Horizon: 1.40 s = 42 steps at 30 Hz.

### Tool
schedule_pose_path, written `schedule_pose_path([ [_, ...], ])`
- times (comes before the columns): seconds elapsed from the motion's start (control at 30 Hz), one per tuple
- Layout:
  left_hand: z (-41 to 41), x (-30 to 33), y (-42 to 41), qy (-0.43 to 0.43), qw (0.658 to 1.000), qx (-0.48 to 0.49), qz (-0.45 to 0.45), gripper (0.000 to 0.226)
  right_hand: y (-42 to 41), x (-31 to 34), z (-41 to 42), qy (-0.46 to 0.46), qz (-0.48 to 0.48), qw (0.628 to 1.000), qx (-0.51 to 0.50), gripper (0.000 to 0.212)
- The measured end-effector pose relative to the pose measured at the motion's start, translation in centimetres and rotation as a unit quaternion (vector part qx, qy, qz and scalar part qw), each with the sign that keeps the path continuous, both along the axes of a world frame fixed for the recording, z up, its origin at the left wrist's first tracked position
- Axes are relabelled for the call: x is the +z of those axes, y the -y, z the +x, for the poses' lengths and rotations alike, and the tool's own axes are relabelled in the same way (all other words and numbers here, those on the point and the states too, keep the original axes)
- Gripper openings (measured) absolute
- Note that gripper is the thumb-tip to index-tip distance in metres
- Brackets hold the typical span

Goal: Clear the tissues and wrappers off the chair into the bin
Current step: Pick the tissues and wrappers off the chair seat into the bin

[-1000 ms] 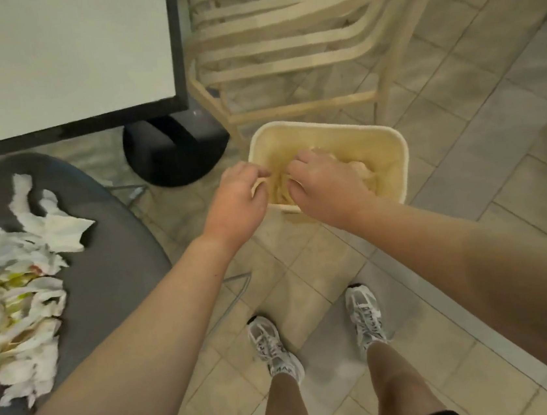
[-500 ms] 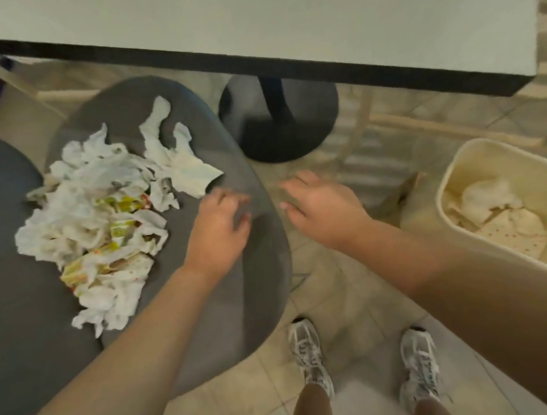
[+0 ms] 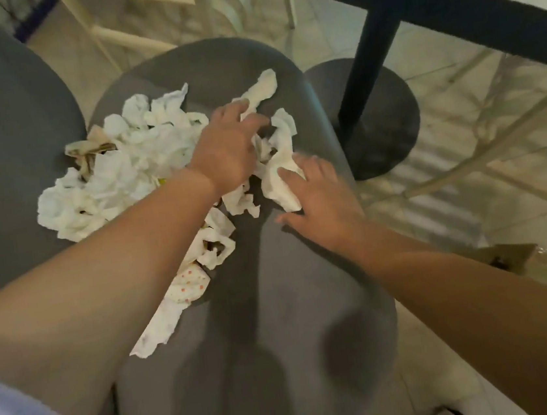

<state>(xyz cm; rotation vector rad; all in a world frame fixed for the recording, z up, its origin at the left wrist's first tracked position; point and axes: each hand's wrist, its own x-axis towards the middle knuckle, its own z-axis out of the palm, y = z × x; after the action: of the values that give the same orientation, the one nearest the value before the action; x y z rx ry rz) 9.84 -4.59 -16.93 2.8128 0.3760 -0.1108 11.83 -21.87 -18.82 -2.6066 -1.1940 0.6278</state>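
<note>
Your left fingers (image 3: 240, 108) are curling round a long strip of crumpled white tissue (image 3: 260, 89), while your right fingers (image 3: 287, 173) are lying straight and relaxed on a white tissue wad (image 3: 280, 186). Both your left hand (image 3: 224, 148) and right hand (image 3: 322, 201) are reaching over the pile of white tissues and printed wrappers (image 3: 118, 177), which is lying on the round grey chair seat (image 3: 277, 309), beside the black table base (image 3: 374, 120).

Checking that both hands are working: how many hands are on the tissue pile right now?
2: left hand on the pile's right side, right hand on a tissue at its right edge.
</note>
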Motion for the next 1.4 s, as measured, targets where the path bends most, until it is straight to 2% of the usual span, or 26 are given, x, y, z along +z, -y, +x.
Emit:
schedule_pose_path([
  [0.1,2.8,-1.7,-1.1,-0.072,0.997,0.015,0.008,0.057,-1.3,-1.8,-0.2,-0.002,-0.044,0.999,0.005,0.080],
  [0.2,4.2,-2.8,-0.9,-0.122,0.992,0.004,-0.021,0.056,-1.4,-2.6,-0.4,0.037,-0.045,0.998,0.007,0.073],
  [0.4,5.4,-4.0,0.8,-0.045,0.996,0.055,-0.050,0.043,-0.6,-2.8,-1.2,0.031,-0.007,0.999,0.017,0.064],
  [0.5,5.8,-4.0,1.6,-0.047,0.998,0.036,-0.021,0.032,0.3,-2.4,-1.7,0.022,0.005,0.999,0.038,0.065],
  [0.6,5.3,-3.6,1.9,-0.041,0.997,0.044,-0.052,0.025,2.1,-2.3,-2.8,0.017,0.010,0.997,0.073,0.062],
  [0.77,2.8,-1.2,2.0,0.056,0.978,0.176,-0.101,0.025,4.9,-1.3,-4.4,-0.035,0.006,0.996,0.082,0.058],
  [0.83,1.5,-0.1,3.0,0.066,0.970,0.187,-0.138,0.022,5.6,-0.5,-4.6,-0.029,0.024,0.998,0.059,0.059],
  [1.13,-5.2,5.6,12.5,0.102,0.945,0.184,-0.251,0.004,12.0,4.5,-5.9,-0.046,0.099,0.994,0.004,0.064],
  [1.3,-6.8,9.5,20.1,0.117,0.933,0.201,-0.273,0.009,18.8,7.4,-6.7,-0.034,0.143,0.988,-0.044,0.063],
  [1.4,-7.5,11.9,25.5,0.100,0.913,0.207,-0.336,0.015,23.6,9.0,-6.7,-0.007,0.175,0.982,-0.072,0.056],
])
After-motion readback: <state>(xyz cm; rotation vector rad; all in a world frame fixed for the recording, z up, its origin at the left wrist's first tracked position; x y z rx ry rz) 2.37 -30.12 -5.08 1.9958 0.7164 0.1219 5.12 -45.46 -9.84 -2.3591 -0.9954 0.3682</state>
